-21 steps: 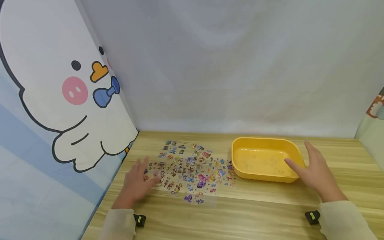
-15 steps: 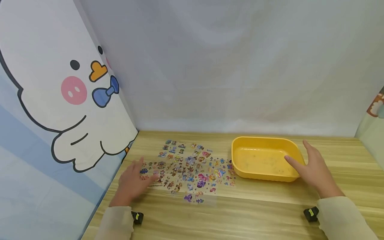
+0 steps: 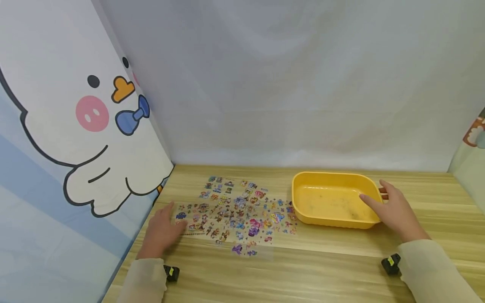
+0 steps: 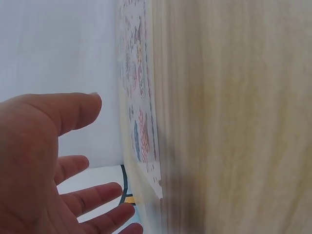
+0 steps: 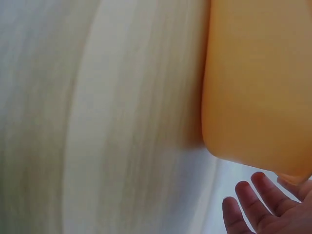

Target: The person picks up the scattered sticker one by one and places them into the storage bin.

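Note:
A clear sticker sheet (image 3: 238,214) covered with small colourful stickers lies flat on the wooden table (image 3: 303,269). My left hand (image 3: 163,229) hovers at the sheet's left edge with its fingers spread and holds nothing. The left wrist view shows that left hand (image 4: 53,161) a little off the table, beside the sticker sheet (image 4: 139,122). A yellow plastic tub (image 3: 329,174) stands to the right of the sheet. My right hand (image 3: 395,210) is at its right end, thumb over the rim. In the right wrist view the fingers (image 5: 263,207) are straight by the tub's (image 5: 258,87) corner.
A curtain with a cartoon duck (image 3: 75,126) closes the left side and a white backdrop (image 3: 284,84) the back. Black clips sit at both wrists (image 3: 171,272) (image 3: 390,264). Bare wood runs along the table's near edge and right of the tub.
My left hand slid back and left off the stickers to the sheet's edge. My right hand drew a little nearer the tub's right end. Sheet and tub stayed put.

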Available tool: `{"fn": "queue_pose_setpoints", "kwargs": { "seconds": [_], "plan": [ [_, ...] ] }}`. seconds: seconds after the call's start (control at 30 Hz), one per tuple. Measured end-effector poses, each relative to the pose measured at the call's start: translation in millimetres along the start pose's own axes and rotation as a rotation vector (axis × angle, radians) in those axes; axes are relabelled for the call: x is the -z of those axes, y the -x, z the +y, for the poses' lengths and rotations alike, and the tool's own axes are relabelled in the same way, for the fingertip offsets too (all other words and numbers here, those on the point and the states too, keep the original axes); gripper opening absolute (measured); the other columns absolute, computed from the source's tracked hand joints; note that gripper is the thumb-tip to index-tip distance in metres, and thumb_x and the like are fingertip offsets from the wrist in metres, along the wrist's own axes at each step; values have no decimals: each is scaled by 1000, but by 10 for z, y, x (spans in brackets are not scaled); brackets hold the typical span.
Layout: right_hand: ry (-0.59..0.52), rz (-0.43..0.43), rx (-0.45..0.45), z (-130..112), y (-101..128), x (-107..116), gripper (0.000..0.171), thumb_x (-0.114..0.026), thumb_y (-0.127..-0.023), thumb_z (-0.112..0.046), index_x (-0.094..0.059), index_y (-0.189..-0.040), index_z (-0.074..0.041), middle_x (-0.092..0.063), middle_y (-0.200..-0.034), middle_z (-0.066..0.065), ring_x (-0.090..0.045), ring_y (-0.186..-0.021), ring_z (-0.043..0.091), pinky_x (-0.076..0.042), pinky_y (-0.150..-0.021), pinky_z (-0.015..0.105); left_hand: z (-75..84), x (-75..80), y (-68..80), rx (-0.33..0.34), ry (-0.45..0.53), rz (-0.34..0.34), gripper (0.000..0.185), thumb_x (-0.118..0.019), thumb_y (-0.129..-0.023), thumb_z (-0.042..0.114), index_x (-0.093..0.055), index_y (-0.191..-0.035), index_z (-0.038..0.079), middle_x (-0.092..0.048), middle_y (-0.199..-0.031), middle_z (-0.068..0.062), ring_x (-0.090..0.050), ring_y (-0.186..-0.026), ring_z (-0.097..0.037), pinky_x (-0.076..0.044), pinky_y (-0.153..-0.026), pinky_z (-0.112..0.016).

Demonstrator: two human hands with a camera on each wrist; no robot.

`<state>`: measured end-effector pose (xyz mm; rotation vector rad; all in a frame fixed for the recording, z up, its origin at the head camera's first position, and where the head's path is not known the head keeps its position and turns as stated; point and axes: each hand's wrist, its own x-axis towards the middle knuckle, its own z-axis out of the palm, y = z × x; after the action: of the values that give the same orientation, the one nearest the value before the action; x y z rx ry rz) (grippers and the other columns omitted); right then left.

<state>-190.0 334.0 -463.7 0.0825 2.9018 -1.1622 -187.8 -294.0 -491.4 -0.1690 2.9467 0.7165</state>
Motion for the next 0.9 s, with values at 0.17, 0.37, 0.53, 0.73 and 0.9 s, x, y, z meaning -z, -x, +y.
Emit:
{"fn": "queue_pose_setpoints", "kwargs": {
  "seconds": [0.17,0.37,0.53,0.73,0.9],
  "plan": [
    [-7,-15,-9,37,-30,-37,99,-52,-103,-58,-10,-158,13,-31,-147,45,-36,-131,60,-37,-100,73,-12,-5,-24,18,-1,13,81,-61,-101,38,-23,-162,0,-27,-155,-37,-30,-138,-61,-30,-109,-72],
    [28,11,-13,83,-60,-37,83,-50,-107,-47,-23,-155,16,-43,-137,43,-48,-119,56,-43,-95,68,19,-38,-43,59,7,2,75,-62,-101,34,-30,-157,-5,-30,-151,-38,-36,-134,-60,-34,-108,-70],
    [71,16,-69,104,-77,15,65,-42,-109,-35,-36,-149,15,-50,-126,38,-53,-104,46,-49,-83,58,82,-68,-66,98,-9,-1,70,-63,-101,32,-36,-151,-10,-36,-147,-38,-43,-130,-57,-38,-105,-68],
    [92,0,-121,100,-83,61,62,-36,-107,-31,-39,-146,17,-58,-114,33,-59,-90,38,-50,-70,43,141,-57,-41,100,9,-8,68,-63,-101,31,-39,-148,-12,-39,-144,-39,-45,-128,-57,-39,-105,-67],
    [45,-45,-143,119,-107,49,65,-34,-108,-32,-32,-150,18,-47,-136,44,-53,-116,55,-50,-89,62,143,-49,15,80,2,-13,68,-61,-101,32,-40,-147,-13,-41,-143,-40,-46,-127,-56,-41,-103,-67]
  ]
}}
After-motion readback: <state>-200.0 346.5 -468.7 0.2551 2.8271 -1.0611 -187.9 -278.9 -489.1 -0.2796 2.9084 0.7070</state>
